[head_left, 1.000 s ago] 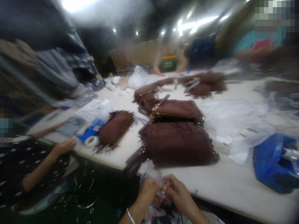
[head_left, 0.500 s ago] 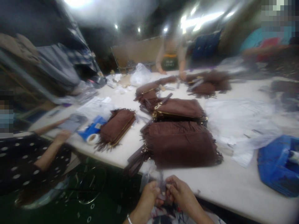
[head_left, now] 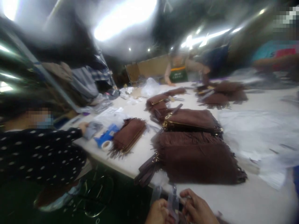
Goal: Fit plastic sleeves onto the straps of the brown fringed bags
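Observation:
At the table's near edge, my left hand (head_left: 160,212) is closed on a greyish strap (head_left: 173,199) that seems wrapped in clear plastic. Just to its right is my right hand (head_left: 198,207), its fingers curled in; what they pinch is too blurred to make out. Beyond both hands lies a large dark brown fringed bag (head_left: 201,161) with gold-coloured rings and a tassel (head_left: 147,169) at its left end. Behind it rests another brown bag (head_left: 193,119) with a gold zip.
A smaller fringed bag (head_left: 129,133) lies left, beside a white tape roll (head_left: 107,145) and a blue object (head_left: 108,133). White plastic sheeting (head_left: 252,133) covers the right side. A co-worker in polka dots (head_left: 42,155) sits left; another person (head_left: 178,73) is across the table.
The view has swung left and up, so everything sits lower and farther right. My hands stay together at the strap. The co-worker across has raised one arm beside a brown piece.

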The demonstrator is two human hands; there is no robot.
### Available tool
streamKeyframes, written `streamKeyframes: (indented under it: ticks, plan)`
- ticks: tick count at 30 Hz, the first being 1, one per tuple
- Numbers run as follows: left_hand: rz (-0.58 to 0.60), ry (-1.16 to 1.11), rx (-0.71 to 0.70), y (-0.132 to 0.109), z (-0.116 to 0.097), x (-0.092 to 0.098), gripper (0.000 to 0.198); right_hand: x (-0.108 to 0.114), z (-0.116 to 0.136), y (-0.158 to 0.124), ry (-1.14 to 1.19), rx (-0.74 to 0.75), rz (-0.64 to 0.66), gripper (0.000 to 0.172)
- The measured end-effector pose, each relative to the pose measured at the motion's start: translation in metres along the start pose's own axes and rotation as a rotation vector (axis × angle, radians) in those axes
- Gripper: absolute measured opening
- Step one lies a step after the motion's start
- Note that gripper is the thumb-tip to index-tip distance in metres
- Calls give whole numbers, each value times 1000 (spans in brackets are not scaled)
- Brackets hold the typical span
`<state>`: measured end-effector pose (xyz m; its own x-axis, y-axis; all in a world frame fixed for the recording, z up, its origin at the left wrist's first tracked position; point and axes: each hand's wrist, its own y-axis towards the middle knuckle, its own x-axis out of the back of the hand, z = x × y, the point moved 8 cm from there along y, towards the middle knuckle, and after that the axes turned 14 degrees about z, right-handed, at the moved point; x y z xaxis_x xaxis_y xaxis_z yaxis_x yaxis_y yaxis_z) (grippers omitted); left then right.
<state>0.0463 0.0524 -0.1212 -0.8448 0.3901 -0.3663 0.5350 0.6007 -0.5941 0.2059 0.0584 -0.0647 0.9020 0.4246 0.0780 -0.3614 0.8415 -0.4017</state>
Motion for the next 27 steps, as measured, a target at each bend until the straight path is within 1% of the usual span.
streamKeyframes:
  ticks: [1,3,5,6,8,10,12,14,16,18,20,22,23,24,26,27]
  plan:
    - [-49,111,-42,-8,-5,10,31,0,1,-2,-21,4,-10,32]
    - [-187,329,-134,-28,-21,27,34,0,2,-5,-65,10,-21,30]
    - [-350,522,-247,-49,-44,36,37,-2,3,-9,-101,24,-22,27]
    - [-435,618,-307,-58,-56,36,38,-3,4,-11,-112,31,-25,25]
    - [-545,788,-403,-68,-77,26,37,1,6,-14,-108,36,-56,24]
    - [-592,904,-450,-68,-89,13,34,10,9,-16,-52,39,-107,25]
    - [-622,967,-465,-64,-94,2,31,22,10,-19,111,35,-184,33]
    - [-652,1007,-468,-61,-98,-4,28,34,6,-23,369,-1,-285,45]
    - [-653,1055,-482,-60,-104,-10,23,39,0,-27,635,-39,-386,53]
    - [-628,1107,-513,-62,-113,-16,18,38,-2,-28,832,-19,-440,56]
    - [-600,1118,-533,-63,-121,-20,12,37,-2,-26,979,35,-472,52]
    - [-581,1051,-509,-62,-127,-18,8,36,-1,-21,1077,53,-487,45]
    - [-552,974,-474,-60,-128,-15,10,35,-1,-19,1107,47,-489,42]
    - [-497,858,-424,-55,-127,-12,13,35,-1,-16,1129,39,-482,39]
    - [-303,539,-305,-44,-119,-13,19,35,3,-10,1160,39,-452,35]
    - [-190,375,-256,-40,-115,-18,21,36,5,-7,1166,50,-433,34]
